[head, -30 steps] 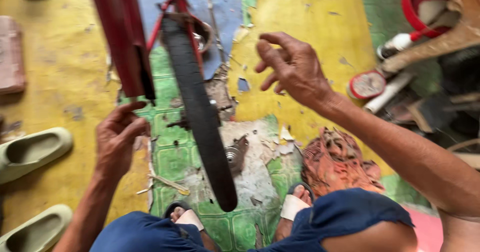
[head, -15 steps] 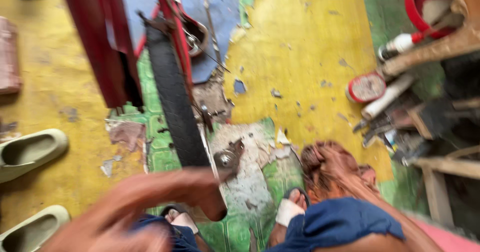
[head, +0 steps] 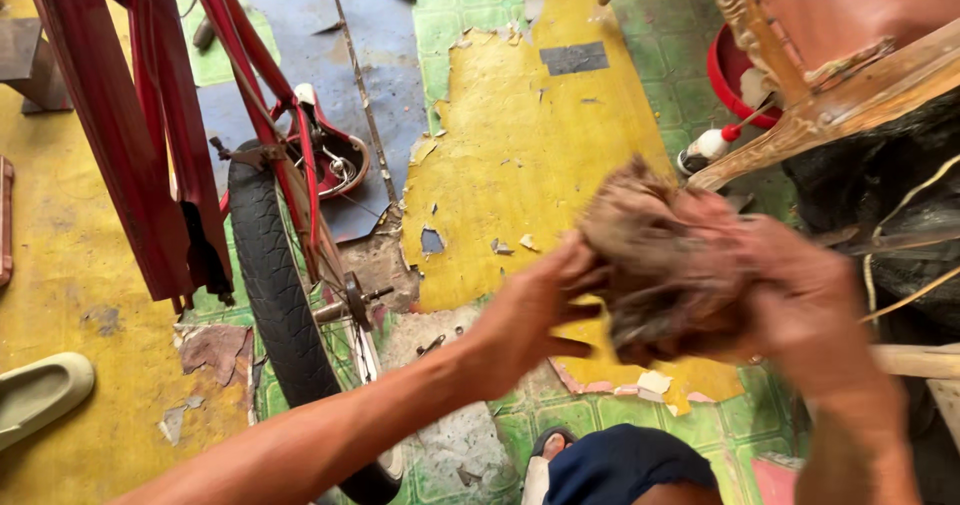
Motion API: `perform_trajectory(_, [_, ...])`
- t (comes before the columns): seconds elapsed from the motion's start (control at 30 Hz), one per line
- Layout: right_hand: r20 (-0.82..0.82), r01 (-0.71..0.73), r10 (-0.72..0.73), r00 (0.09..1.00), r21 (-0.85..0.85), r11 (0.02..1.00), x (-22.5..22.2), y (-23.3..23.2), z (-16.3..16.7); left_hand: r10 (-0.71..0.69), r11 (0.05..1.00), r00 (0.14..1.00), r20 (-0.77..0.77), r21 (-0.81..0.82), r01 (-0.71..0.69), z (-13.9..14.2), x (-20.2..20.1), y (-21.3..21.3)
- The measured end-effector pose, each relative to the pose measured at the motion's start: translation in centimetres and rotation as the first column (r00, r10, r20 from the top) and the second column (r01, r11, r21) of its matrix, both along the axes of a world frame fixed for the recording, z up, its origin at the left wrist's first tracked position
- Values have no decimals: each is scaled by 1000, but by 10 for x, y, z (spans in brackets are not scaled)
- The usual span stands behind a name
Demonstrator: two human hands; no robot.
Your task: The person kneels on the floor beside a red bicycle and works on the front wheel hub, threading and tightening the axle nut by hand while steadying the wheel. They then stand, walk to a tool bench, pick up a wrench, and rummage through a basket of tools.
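1. A crumpled brown rag (head: pixel 660 260), dirty and frayed, is held up between both hands, above the yellow patch of the floor (head: pixel 530 155) and toward its right edge.
2. The left hand (head: pixel 530 310) is pressed against the rag's left side; the fingers are spread fairly wide and laid flat on the cloth, with the thumb up near its top.
3. The right hand (head: pixel 800 295) is cupped around the rag's right side and underside; the fingers are curled into the cloth, though their tips are hidden by it.
4. Motion blur is seen over the rag and both hands, so the finer grip cannot be told.
5. A small red bicycle frame (head: pixel 150 135) is seen at the floor's left, with its black-tyred wheel (head: pixel 280 295) standing just left of the left forearm.
6. The wheel's axle and nut (head: pixel 350 300) are seen at the hub, facing the hands.
7. A pale green slipper (head: pixel 40 395) lies near the floor's left edge.
8. A red bucket (head: pixel 730 75) and a white bottle with a red cap (head: pixel 710 145) are seen near the upper right, beside a worn wooden piece (head: pixel 830 105).
9. The floor covering is peeled, with green tiles showing beneath.
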State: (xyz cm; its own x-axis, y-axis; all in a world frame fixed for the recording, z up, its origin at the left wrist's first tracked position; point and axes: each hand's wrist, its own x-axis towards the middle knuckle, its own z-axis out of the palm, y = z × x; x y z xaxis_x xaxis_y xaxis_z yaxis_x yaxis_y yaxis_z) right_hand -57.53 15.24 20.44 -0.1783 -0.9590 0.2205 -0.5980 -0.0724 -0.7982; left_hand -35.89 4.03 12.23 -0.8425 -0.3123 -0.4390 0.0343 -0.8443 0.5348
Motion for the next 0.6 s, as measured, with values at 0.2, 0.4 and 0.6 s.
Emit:
perform_trajectory(0.2, [-634, -160, -210, 744, -474, 866, 48, -48, -17, 260, 965, 808, -528, 105, -242, -16, -53, 21])
perform_trajectory(0.4, [-500, -174, -39, 865, -371, 912, 27, -58, -33, 279, 960, 878, -389, 128, -249, 0, -44, 19])
perform_trajectory(0.6, [-175, -167, 119, 977, -297, 940, 26, -64, -30, 75, 819, 909, -409, -495, -290, 10, -23, 2])
